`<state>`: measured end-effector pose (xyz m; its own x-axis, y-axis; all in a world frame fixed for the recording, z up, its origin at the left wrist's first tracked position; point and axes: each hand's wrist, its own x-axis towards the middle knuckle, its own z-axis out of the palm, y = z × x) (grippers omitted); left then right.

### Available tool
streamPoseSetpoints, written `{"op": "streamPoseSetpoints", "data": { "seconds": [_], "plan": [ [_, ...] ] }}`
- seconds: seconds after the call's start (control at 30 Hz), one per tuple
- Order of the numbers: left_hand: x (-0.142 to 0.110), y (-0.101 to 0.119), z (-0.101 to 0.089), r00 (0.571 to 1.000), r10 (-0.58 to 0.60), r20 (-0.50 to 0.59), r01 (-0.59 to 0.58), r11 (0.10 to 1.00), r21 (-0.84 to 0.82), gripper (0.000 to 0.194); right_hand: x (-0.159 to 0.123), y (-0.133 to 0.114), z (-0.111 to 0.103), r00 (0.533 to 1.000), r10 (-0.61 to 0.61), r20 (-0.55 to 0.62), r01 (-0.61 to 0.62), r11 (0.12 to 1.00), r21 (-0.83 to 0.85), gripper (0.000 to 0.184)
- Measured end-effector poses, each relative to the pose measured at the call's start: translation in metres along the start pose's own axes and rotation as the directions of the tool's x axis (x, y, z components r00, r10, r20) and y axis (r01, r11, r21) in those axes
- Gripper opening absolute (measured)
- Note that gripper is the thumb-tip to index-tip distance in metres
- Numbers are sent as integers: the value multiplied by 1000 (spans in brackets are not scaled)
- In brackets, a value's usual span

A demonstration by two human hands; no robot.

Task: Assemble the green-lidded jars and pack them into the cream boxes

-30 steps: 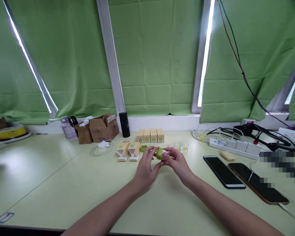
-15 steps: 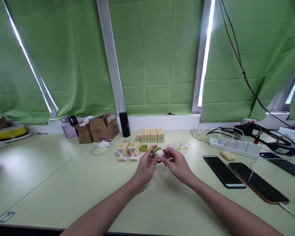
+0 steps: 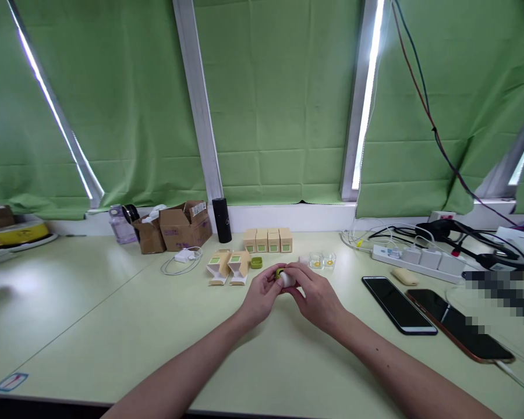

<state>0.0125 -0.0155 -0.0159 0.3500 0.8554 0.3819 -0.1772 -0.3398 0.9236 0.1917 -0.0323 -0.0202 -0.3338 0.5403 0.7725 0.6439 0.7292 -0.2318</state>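
Observation:
Both my hands meet above the middle of the pale green table (image 3: 113, 326). My left hand (image 3: 262, 294) and my right hand (image 3: 317, 297) are both closed around a small jar with a green lid and white body (image 3: 284, 277), held between the fingertips. Just behind them a loose green lid (image 3: 256, 262) lies on the table. Two opened tan cartons (image 3: 227, 267) lie to the left of it. A row of several closed tan boxes (image 3: 267, 240) stands further back. Small clear jars with yellow contents (image 3: 323, 261) sit to the right.
Two phones (image 3: 397, 304) lie at the right, near a white power strip (image 3: 414, 256) with cables. A black cylinder (image 3: 220, 220), brown cardboard boxes (image 3: 179, 226), a clear bottle (image 3: 119, 224) and a white charger (image 3: 181, 256) stand at the back left. A yellow object (image 3: 17, 234) lies far left.
My hands have drawn closer together and slightly lower around the small jar. The jar has turned, so its white body shows more and its green part less.

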Motion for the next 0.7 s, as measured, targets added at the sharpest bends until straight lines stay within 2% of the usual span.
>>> {"op": "streamPoseSetpoints", "data": {
  "seconds": [0.3,0.7],
  "plan": [
    [2,-2,5,997,35,-66,-30,996,78,47,2,-5,0,1000,-12,23,12,1000,4,24],
    [1,-8,10,984,90,-153,-88,996,20,43,6,-7,0,999,-47,3,47,999,-23,26]
  ]
}}
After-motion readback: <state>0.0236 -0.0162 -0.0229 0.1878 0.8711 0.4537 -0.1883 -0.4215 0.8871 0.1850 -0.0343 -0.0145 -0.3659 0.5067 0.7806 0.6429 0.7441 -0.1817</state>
